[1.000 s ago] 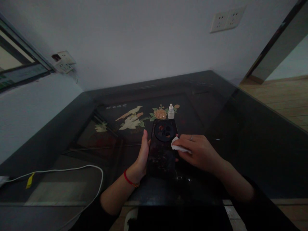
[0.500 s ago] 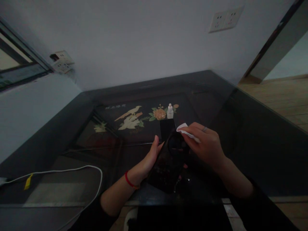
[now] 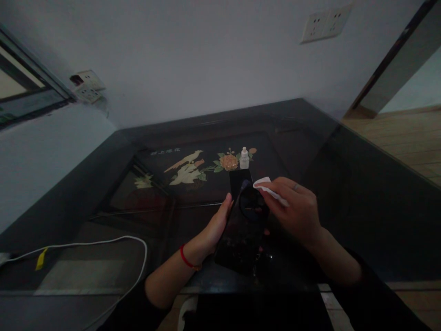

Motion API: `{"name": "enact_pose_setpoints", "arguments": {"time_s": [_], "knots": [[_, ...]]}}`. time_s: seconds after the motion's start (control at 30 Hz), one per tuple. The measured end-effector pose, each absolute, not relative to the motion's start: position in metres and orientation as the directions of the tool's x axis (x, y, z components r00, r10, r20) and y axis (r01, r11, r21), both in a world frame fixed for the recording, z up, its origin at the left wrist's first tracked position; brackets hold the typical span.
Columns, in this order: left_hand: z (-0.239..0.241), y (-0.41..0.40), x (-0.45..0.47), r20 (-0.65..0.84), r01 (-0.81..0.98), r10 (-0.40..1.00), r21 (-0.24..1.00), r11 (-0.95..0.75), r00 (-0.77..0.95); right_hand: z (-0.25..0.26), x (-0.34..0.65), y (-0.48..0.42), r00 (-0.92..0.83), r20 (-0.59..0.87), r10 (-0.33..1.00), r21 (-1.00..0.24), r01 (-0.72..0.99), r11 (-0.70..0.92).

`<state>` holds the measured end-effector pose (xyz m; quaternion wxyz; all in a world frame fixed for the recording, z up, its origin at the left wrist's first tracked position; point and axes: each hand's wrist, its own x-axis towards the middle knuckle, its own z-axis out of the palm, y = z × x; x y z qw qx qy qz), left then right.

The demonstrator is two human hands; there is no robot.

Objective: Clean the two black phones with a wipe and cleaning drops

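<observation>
Gripping the glossy, rectangular case (image 3: 236,243) in the head view, the left hand (image 3: 214,227) curls around it above the smooth, dark bench (image 3: 337,193). At the case's upper right, the right hand (image 3: 294,209) pinches a thin, folded white wipe (image 3: 263,181). Beyond the case stands a small bottle (image 3: 244,159).

Black slab (image 3: 237,243) in the left hand (image 3: 214,228) is smooth and pretty glossy; plastic or glass, can't tell. The white wipe (image 3: 263,181) pinched in the right hand (image 3: 296,209) is thin, matt and creased, paper or cloth. Shiny metal-looking ring (image 3: 295,186) on that hand too. Tabletop (image 3: 344,197) under both hands is slick, dark and reflective like glass. Beyond them, the bottle (image 3: 244,161) looks like translucent plastic. Left of the left hand, smooth plastic-coated cable (image 3: 93,243). Right of the right hand, wood-look floor (image 3: 413,142).
</observation>
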<state>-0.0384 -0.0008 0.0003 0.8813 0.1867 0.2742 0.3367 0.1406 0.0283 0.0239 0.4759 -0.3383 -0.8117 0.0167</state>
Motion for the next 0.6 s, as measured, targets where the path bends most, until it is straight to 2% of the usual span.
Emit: {"name": "enact_pose_setpoints", "arguments": {"time_s": [0.07, 0.2, 0.27, 0.37, 0.43, 0.5, 0.6], "knots": [[-0.002, -0.002, -0.037, -0.378, -0.463, 0.661, 0.494, 0.736, 0.648, 0.022, 0.135, 0.025, -0.376, 0.772, 0.512, -0.303, 0.49, 0.817], [-0.007, -0.003, -0.036, -0.393, -0.481, 0.678, 0.491, 0.726, 0.621, 0.02, 0.127, 0.02, -0.582, 0.769, 0.263, -0.072, 0.33, 0.941], [-0.004, -0.003, -0.036, -0.395, -0.478, 0.673, 0.489, 0.73, 0.625, 0.019, 0.129, 0.022, -0.561, 0.775, 0.291, -0.088, 0.361, 0.928], [0.002, -0.003, -0.037, -0.406, -0.443, 0.64, 0.48, 0.757, 0.653, 0.02, 0.136, 0.029, -0.402, 0.786, 0.469, -0.238, 0.502, 0.831], [0.002, -0.003, -0.037, -0.415, -0.428, 0.63, 0.482, 0.764, 0.657, 0.02, 0.138, 0.031, -0.351, 0.774, 0.527, -0.285, 0.549, 0.786], [-0.002, -0.003, -0.037, -0.429, -0.447, 0.651, 0.487, 0.751, 0.626, 0.021, 0.136, 0.028, -0.402, 0.77, 0.495, -0.264, 0.506, 0.821], [-0.009, -0.001, -0.036, -0.44, -0.491, 0.685, 0.482, 0.725, 0.581, 0.022, 0.13, 0.022, -0.565, 0.747, 0.351, -0.171, 0.347, 0.922]]}}
